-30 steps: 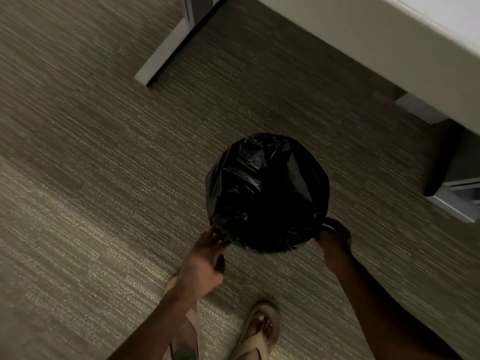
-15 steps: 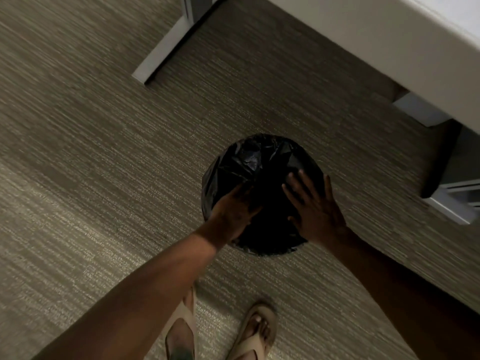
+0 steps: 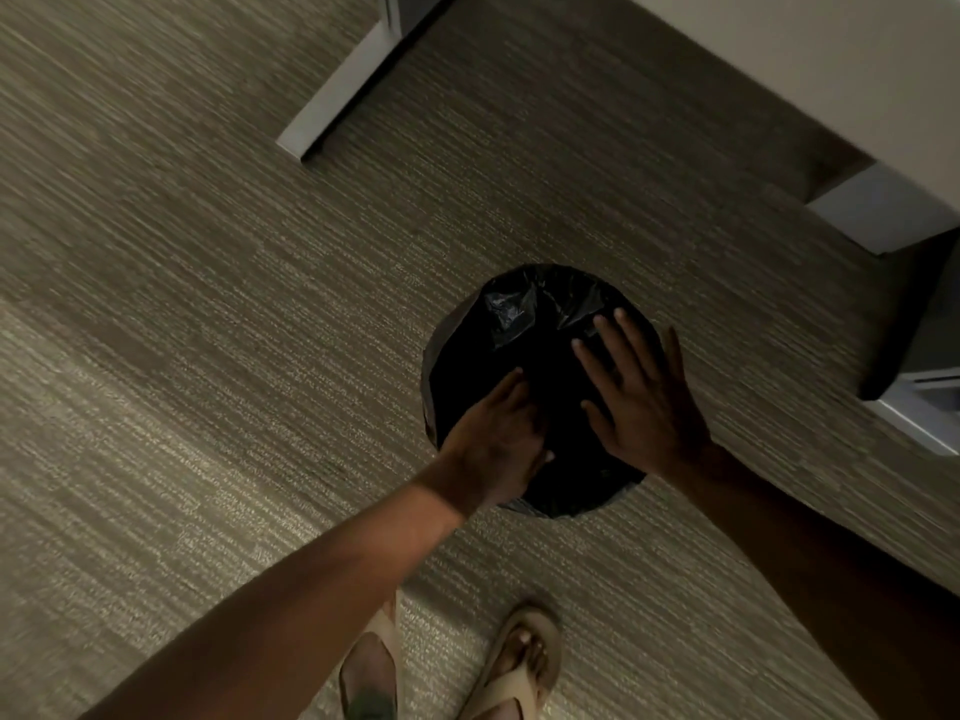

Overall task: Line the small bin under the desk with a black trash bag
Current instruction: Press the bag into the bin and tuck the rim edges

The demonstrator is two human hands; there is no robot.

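Note:
A small round bin stands on the carpet, fully covered by a shiny black trash bag (image 3: 514, 324) stretched over its top and sides; the bin itself is hidden under the plastic. My left hand (image 3: 498, 439) presses on the bag at the near left, fingers bent into the plastic. My right hand (image 3: 639, 402) lies flat on the bag at the right, fingers spread apart.
A white desk (image 3: 810, 59) runs across the top right, with its grey leg foot (image 3: 332, 106) at the top and another foot (image 3: 883, 215) at the right. A dark unit (image 3: 930, 366) stands at the right edge. My sandalled feet (image 3: 519, 662) are just below the bin.
One second ago both hands held the bag's lower edge at the bin's near side. They have since moved up onto the top of the bag and now press down on it.

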